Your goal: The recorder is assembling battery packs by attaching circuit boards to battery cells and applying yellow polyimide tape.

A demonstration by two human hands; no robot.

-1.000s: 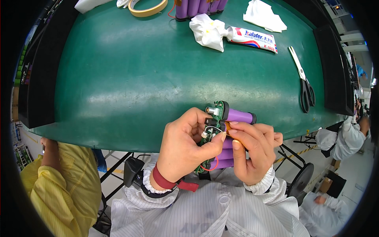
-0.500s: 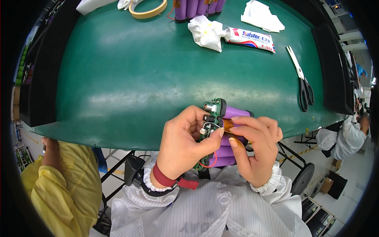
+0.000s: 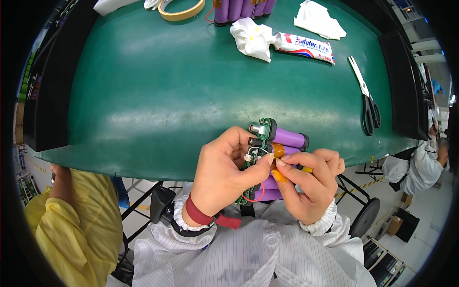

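My left hand (image 3: 222, 165) is closed around the circuit-board side of a battery pack (image 3: 290, 137) with purple cells and black end caps, held above my lap at the table's near edge. A green circuit board (image 3: 262, 125) with a silver round connector runs along that side. A white wire and a red wire (image 3: 260, 192) loop from it. Amber tape (image 3: 278, 150) lies across one cell. My right hand (image 3: 310, 184) pinches with thumb and index finger beside my left thumb. A yellow-orange strip (image 3: 279, 176), seemingly tape, shows at its fingers, which partly hide it.
On the green table (image 3: 143, 95) lie a tape roll (image 3: 181, 10), another purple battery pack (image 3: 235, 12), a crumpled white cloth (image 3: 252, 39) against a glue tube (image 3: 306, 48), a white cloth (image 3: 319, 20) and scissors (image 3: 366, 98). A person in yellow (image 3: 79, 215) sits at left.
My right hand has shifted slightly, uncovering more of the upper purple cell and the amber tape. Yellow-orange material now shows at its fingers. My left hand keeps its grip on the battery pack.
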